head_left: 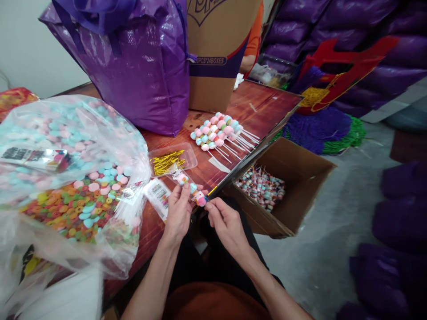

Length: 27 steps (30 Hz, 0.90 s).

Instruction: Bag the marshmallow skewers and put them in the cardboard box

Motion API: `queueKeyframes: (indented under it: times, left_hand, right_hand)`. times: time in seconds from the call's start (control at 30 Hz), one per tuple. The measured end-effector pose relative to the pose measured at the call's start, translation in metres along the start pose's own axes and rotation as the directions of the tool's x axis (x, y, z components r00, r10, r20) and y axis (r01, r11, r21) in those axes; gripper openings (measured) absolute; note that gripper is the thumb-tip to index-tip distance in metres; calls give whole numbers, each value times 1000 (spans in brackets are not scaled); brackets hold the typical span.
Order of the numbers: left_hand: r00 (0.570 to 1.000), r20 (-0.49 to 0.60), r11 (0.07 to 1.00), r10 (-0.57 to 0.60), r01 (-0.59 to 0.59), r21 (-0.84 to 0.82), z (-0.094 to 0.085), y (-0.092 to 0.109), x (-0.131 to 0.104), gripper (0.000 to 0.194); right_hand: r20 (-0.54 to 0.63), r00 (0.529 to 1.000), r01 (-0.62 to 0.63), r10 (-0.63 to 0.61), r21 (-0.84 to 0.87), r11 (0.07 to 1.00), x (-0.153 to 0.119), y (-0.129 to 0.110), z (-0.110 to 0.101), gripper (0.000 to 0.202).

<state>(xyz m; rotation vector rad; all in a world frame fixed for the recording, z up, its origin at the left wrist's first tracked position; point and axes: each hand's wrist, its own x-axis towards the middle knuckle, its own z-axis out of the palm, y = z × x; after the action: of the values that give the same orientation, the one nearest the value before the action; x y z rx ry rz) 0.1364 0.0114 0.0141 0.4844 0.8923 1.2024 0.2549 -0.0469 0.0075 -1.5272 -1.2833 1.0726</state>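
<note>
Here's the wrapped candy stick [191, 189], held slantwise just beyond the edge of the counter [271, 103], right between the two sets of fingers! The left hand [179, 211] has its thumb and fingers closed around the sleeve; the right hand [231, 224] pinches at the lower end, with a gold tie [212, 190] poking out just beside those fingertips.

So where's the danger? Twist too hard down there and, I'd judge, the thin film could tear; pinch too loosely and the tie might slip, leaving the neck gaping. Squeeze with the left and those soft-looking pieces could squash or slide out of line. And with the lap below, a fumble could mean a drop.

What a colourful thing it is: pink, white and pale blue lumps in a row, a brighter pink one by the right fingers, clear film over the lot and printing towards the far end. The stick itself? Can't make it out behind the fingers.

Outward now! Just ahead of the left fingers, a clear tray [192, 156] of gold ties [168, 162]; close on their left, printed sleeves [158, 198]. Ahead of the right fingers, unwrapped candy sticks [218, 131] lie in a heap. Off to their right, a carton [302, 186] holding a pile of candy pieces [263, 189]; well left, a big bag of loose candy [125, 129].
</note>
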Motion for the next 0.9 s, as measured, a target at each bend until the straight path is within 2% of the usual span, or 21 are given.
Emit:
queueKeyframes:
  times: [0.1, 0.17, 0.3, 0.43, 0.57, 0.63, 0.8, 0.9]
  left_hand:
    - [998, -60, 999, 37, -39, -30, -6, 4, 5, 42]
    - [998, -47, 999, 33, -33, -3, -9, 3, 6, 42]
    - [1000, 18, 994, -1, -1, 109, -7, -2, 0, 36]
    - [999, 33, 988, 1, -6, 152, -2, -5, -7, 33]
    - [999, 48, 987, 7, -15, 159, -1, -5, -11, 32]
    - [999, 51, 987, 12, -20, 158, -2, -3, -12, 31]
    - [997, 69, 987, 47, -57, 151, -5, -2, -10, 33]
    - [997, 71, 987, 2, -13, 159, -5, -9, -12, 31]
  right_hand:
    - [132, 991, 20, -12, -62, 998, -6, 5, -12, 32]
    - [166, 986, 10, -1, -51, 999, -10, 10, -19, 31]
    - [101, 995, 24, -20, -32, 999, -13, 11, -18, 29]
    - [13, 997, 80, -79, -39, 996, -9, 3, 0, 27]
    - [-62, 996, 72, -68, 61, 996, -4, 0, 15, 30]
    - [-40, 998, 59, -55, 105, 993, -5, -1, 15, 32]
    - [109, 994, -16, 5, 104, 994, -11, 0, 1, 32]
    - [94, 995, -34, 21, 140, 990, -12, 0, -1, 30]
